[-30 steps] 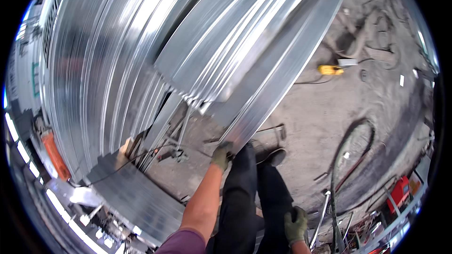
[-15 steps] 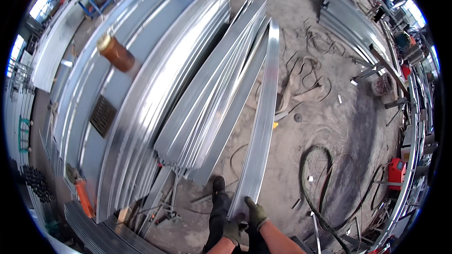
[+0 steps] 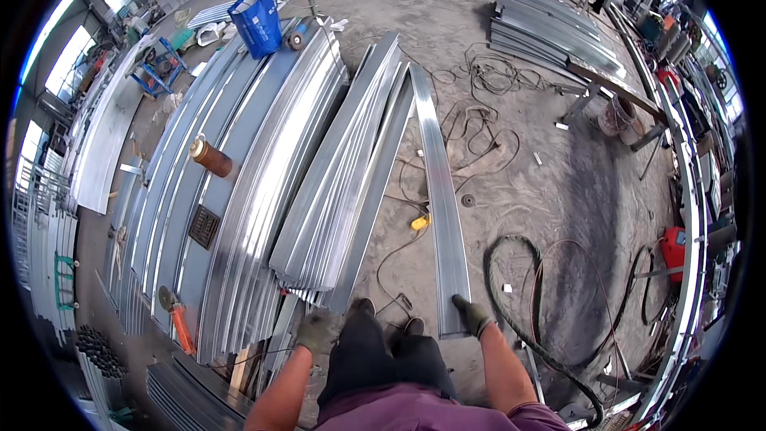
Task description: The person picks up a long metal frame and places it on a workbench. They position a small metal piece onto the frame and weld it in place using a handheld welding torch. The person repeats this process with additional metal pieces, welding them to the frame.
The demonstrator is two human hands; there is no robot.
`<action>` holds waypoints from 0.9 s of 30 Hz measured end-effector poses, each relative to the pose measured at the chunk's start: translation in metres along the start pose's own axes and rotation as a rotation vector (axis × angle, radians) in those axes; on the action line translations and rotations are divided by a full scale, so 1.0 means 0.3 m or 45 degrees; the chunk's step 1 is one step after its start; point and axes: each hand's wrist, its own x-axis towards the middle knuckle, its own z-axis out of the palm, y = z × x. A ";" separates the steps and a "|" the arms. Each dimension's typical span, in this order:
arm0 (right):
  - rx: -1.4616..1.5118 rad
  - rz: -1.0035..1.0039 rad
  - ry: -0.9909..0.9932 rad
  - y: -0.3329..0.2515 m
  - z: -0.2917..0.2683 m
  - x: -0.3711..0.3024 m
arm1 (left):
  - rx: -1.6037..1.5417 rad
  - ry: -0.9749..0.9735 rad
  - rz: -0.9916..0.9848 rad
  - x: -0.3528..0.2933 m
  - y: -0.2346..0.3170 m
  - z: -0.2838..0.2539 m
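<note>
My right hand point(image 3: 472, 315), in an olive work glove, grips the near end of a long grey metal channel point(image 3: 444, 227) at its right edge. The channel slants away from me, its far end close to the top of a neighbouring stack. To the left, my gloved left hand point(image 3: 317, 331) is off the channel, just below the near end of a fanned stack of metal profiles point(image 3: 331, 215). Its fingers are blurred, and I cannot make out whether they touch anything.
More long profiles point(image 3: 267, 215) lie left, bearing a brown cylinder point(image 3: 211, 158), a dark embossed plate point(image 3: 204, 227), an orange-handled grinder point(image 3: 182, 327) and a blue bag point(image 3: 257, 22). On the floor are a yellow object point(image 3: 420, 223), thick dark hose point(image 3: 511, 303) and tangled cables point(image 3: 495, 72).
My left hand has let go of the channel and moved left. The channel's near end has swung right, with my right hand on it. My view has shifted, showing more of my body.
</note>
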 end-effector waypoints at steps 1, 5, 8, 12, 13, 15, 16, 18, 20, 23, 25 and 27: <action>0.161 0.059 0.032 0.068 -0.078 0.028 | 0.035 0.122 -0.146 -0.004 0.221 0.083; 0.296 0.109 -0.070 0.087 -0.212 0.112 | 0.189 0.373 -0.308 0.039 0.429 0.043; 0.185 0.071 0.026 0.115 -0.311 0.134 | 0.050 0.243 -0.367 0.156 0.523 0.178; -0.148 0.006 0.100 -0.020 -0.358 0.002 | 0.215 0.135 -0.445 0.400 0.604 0.389; -0.164 0.124 0.085 0.027 -0.393 0.044 | 0.265 0.048 -0.464 0.495 0.623 0.472; -0.243 0.257 0.051 -0.023 -0.404 -0.008 | 0.400 -0.060 -0.465 0.644 0.719 0.636; -0.304 0.249 0.038 -0.149 -0.396 -0.101 | 0.318 -0.150 -0.483 0.730 0.732 0.679; -0.633 -0.007 0.166 0.179 -0.479 0.070 | 0.306 -0.291 -0.454 0.934 0.857 1.001; -0.474 0.181 0.143 0.019 -0.449 -0.022 | 0.389 -0.170 -0.573 1.046 0.912 1.154; -0.298 0.391 0.087 -0.114 -0.470 -0.165 | 0.252 -0.276 -0.779 1.254 1.063 1.456; 0.045 0.334 -0.130 -0.204 -0.479 -0.216 | 0.071 -0.262 -0.963 1.481 1.026 1.517; -0.015 0.411 -0.141 -0.343 -0.527 -0.295 | -0.211 -0.458 -1.015 1.635 1.030 1.617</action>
